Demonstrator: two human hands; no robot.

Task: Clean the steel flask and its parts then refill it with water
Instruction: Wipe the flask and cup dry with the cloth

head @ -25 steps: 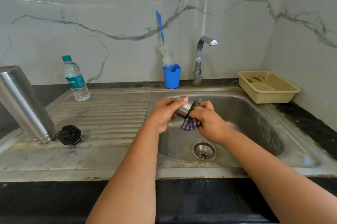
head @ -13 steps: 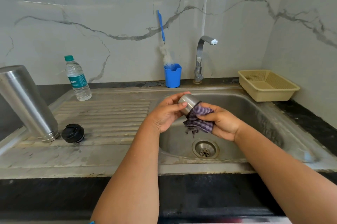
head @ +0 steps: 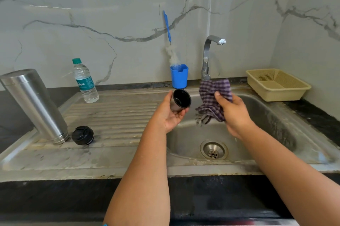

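My left hand (head: pixel 172 112) grips the flask's small steel cup cap (head: pixel 180 100) over the sink's left edge, its dark inside turned toward me. My right hand (head: pixel 232 110) holds a purple checked cloth (head: pixel 213 99) bunched beside the cup, a small gap between them. The tall steel flask body (head: pixel 35 105) stands upside down on the drainboard at the left. Its black stopper (head: pixel 82 135) lies right beside it. A clear water bottle (head: pixel 85 81) with a green cap stands at the back of the drainboard.
The steel sink basin (head: pixel 266 124) with its drain (head: pixel 213 150) lies below my hands. A tap (head: pixel 208 56) rises behind it. A blue cup (head: pixel 179 76) holds a bottle brush (head: pixel 168 39). A beige plastic basket (head: pixel 277 84) sits on the right counter.
My right hand has pulled the cloth off the cup and away to the right. My left hand has turned the cup so its open mouth faces me.
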